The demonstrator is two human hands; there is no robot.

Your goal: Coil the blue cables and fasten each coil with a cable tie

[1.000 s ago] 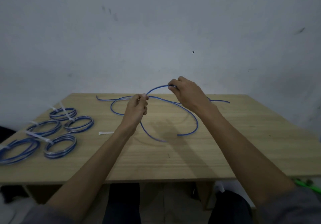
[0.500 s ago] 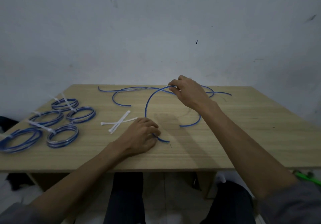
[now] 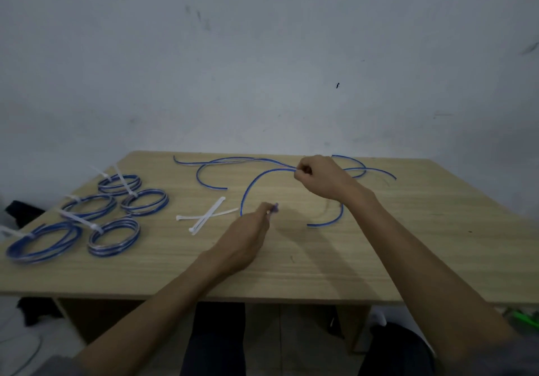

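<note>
Since the half-second-earlier frame, left hand (image 3: 248, 238) had lifted off the counter (image 3: 320, 267), pinching the loose cable's (image 3: 248, 189) end; right hand (image 3: 320, 177) gripped its arch further along. Five tied coils (image 3: 115, 237) lay at left — done. This cable and others behind remained uncoiled. Spare cable ties (image 3: 207, 215) lay nearby, unobstructed.

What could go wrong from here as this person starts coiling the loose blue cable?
1. The left hand pinches only the cable's tip, so it may slip out.
2. The loose blue cable crosses other strands near the right hand, so it may tangle.
3. A swinging end may knock the loose cable ties.
</note>
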